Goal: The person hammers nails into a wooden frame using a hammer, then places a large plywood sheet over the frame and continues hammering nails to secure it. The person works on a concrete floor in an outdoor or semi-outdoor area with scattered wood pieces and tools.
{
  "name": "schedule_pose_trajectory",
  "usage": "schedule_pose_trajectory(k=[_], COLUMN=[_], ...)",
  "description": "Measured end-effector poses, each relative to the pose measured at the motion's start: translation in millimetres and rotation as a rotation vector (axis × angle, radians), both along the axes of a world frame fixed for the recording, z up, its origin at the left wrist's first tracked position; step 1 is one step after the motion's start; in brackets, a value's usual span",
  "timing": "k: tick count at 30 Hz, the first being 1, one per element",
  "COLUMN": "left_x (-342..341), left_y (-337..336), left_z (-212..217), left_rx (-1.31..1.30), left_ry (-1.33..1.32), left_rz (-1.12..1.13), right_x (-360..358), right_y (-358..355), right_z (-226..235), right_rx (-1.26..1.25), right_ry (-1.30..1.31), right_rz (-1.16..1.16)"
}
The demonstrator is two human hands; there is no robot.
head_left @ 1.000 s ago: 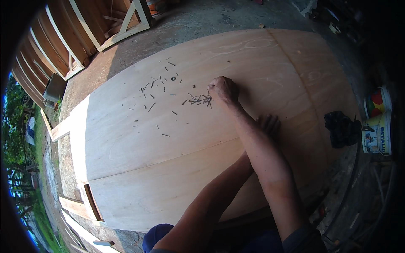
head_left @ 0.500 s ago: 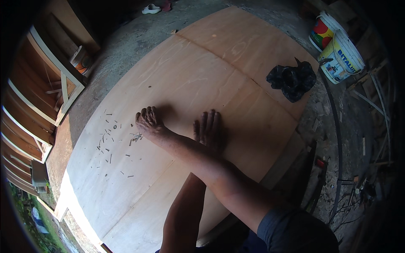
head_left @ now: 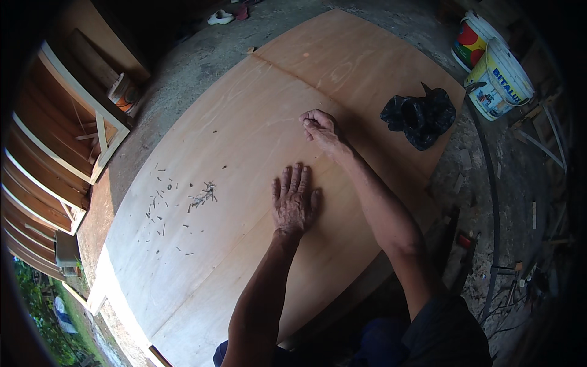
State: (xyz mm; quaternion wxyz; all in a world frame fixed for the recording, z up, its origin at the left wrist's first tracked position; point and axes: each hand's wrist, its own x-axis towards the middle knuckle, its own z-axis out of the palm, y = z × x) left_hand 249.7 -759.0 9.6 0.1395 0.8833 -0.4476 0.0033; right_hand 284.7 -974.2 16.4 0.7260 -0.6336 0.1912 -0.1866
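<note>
My left hand (head_left: 293,207) lies flat on a large plywood sheet (head_left: 244,257), fingers stretched out and pointing away from me. Farther off and to its right, my right hand (head_left: 323,130) is closed above the sheet. Its fingers are curled in, and whatever they may hold is hidden. To the left of my hands, a small heap of nails (head_left: 203,194) sits on the wood. More loose nails (head_left: 160,202) are scattered left of the heap. On the right part of the sheet rests a crumpled black plastic bag (head_left: 422,116).
Two plastic buckets (head_left: 498,82) stand on the floor beyond the sheet's right edge. Wooden frames with slats (head_left: 52,153) line the left side. A white shoe (head_left: 221,16) lies on the concrete at the far side. Scraps and cables (head_left: 513,281) litter the right floor.
My right hand has swung from beside the nails, where its arm crossed over my left, away to the right. The nail heap now shows more fully. My left hand stays on the sheet.
</note>
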Motion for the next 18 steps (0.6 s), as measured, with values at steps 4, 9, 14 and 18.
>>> schedule_pose_trajectory(k=[4,9,14,18], left_x=[-11,-11,-8,-5], left_y=[-13,-13,-42,-101], left_z=[-1,-1,-4,-10], left_rx=[0.001,0.025,0.01,-0.039], left_ry=[0.016,0.019,0.002,0.024], left_rz=[-0.015,-0.006,0.017,-0.057], right_x=[-74,-92,-89,-92], right_y=[-112,-134,-123,-123], right_z=[-33,-42,-38,-43], right_rx=[-0.653,-0.934,-0.904,-0.872], right_ry=[0.153,0.138,0.197,0.152], right_rz=[-0.265,-0.297,-0.3,-0.309])
